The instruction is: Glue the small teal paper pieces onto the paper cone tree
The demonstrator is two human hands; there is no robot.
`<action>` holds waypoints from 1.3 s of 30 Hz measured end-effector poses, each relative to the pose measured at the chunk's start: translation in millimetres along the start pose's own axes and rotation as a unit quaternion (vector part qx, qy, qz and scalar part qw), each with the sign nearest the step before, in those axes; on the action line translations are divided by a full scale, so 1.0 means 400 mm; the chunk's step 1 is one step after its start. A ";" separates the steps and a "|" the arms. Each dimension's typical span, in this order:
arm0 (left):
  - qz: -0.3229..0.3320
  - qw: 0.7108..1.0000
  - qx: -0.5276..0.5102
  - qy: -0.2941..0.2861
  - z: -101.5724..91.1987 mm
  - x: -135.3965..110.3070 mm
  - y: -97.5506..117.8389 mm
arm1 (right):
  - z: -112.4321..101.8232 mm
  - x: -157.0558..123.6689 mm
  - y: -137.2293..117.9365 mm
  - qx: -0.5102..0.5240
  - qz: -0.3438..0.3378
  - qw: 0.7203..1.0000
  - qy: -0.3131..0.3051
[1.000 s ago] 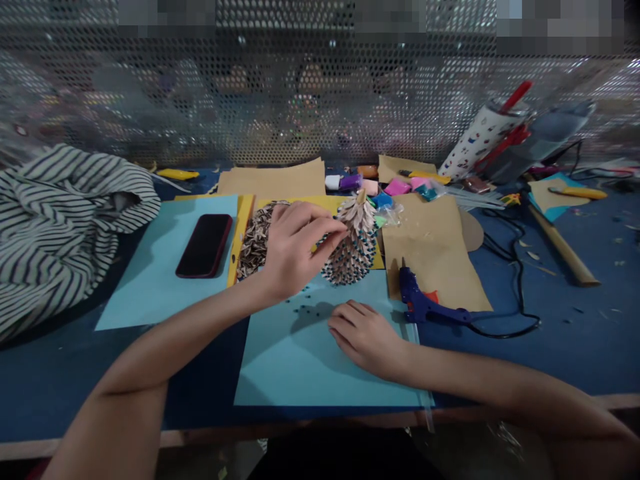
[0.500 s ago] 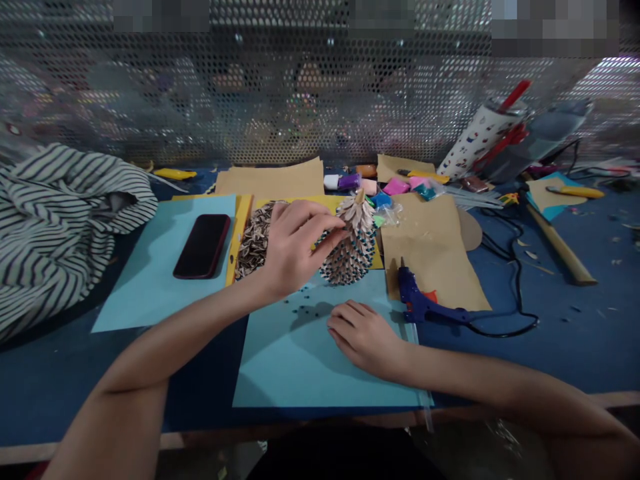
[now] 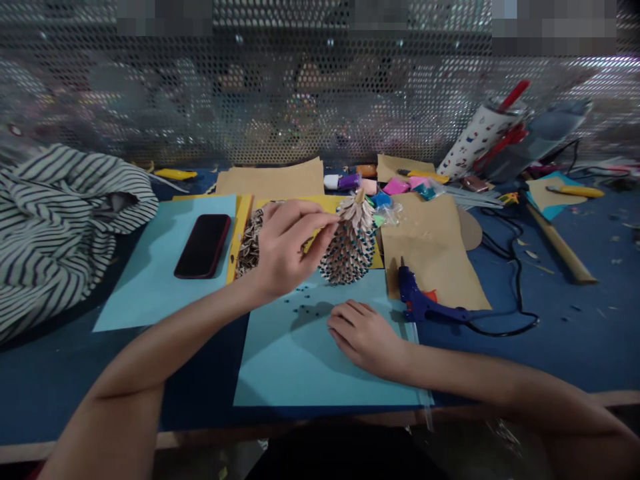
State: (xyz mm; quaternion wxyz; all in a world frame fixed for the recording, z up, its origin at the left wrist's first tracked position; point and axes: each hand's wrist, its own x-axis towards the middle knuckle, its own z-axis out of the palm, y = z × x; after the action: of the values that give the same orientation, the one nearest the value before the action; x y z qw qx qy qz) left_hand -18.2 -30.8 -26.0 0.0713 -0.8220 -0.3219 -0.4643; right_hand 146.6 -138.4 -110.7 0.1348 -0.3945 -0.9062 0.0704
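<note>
A cone-shaped tree (image 3: 349, 250) covered in overlapping seed shells, many tipped with small teal beads, stands upright at the centre. Beside its upper left side, my left hand (image 3: 290, 247) is closed in a pinch, thumb against forefinger. Anything between those fingertips is too small to make out. My right hand (image 3: 367, 339) rests on a light blue sheet (image 3: 285, 373) in front of the tree, its fingers loosely curled together with no object showing. Loose teal beads (image 3: 306, 309) are scattered on the sheet. Partly behind my left hand lies a pile of striped seed shells (image 3: 249, 250).
A blue glue gun (image 3: 417, 300) with a black cord lies right of the tree, on brown paper (image 3: 435, 247). Colourful bead packets (image 3: 397, 186) lie behind. A phone (image 3: 203, 247) and striped cloth (image 3: 60, 227) are left. A patterned tumbler (image 3: 473, 140) and hammer-like wooden handle (image 3: 563, 247) are right.
My left hand has drawn slightly left, away from the tree, keeping its pinch. My right hand and the tree have not moved.
</note>
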 end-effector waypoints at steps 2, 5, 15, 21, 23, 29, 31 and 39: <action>-0.022 0.999 -0.032 0.004 -0.010 0.018 0.000 | 0.002 0.000 0.001 0.000 -0.002 1.000 0.000; -0.036 0.995 -0.088 -0.018 -0.016 0.058 -0.003 | 0.002 0.000 0.002 0.002 -0.005 1.000 0.000; -0.049 0.967 -0.223 -0.111 0.026 0.145 -0.028 | 0.005 -0.009 -0.002 -0.009 -0.007 1.000 -0.002; -0.066 0.970 -0.218 -0.085 0.023 0.167 -0.043 | 0.020 -0.011 -0.003 -0.023 -0.009 1.000 0.018; -0.075 0.970 -0.214 -0.083 0.019 0.173 -0.042 | 0.022 -0.011 -0.002 -0.022 -0.013 0.999 0.024; -0.109 0.969 -0.205 -0.083 0.011 0.180 -0.027 | 0.025 -0.010 0.000 -0.041 -0.023 0.998 0.037; -0.112 0.969 -0.204 -0.083 0.011 0.179 -0.023 | 0.024 -0.010 -0.001 -0.047 -0.020 0.998 0.030; -0.106 0.972 -0.193 -0.075 0.020 0.164 -0.019 | 0.021 -0.015 -0.009 -0.068 -0.030 0.997 0.014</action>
State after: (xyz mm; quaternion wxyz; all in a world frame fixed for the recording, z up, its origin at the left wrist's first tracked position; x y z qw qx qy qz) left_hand 6.7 8.7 21.3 -0.1631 -0.8140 -0.3158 -0.4595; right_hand 145.6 -145.4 -119.1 0.1222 -0.3761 -0.9185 -0.0007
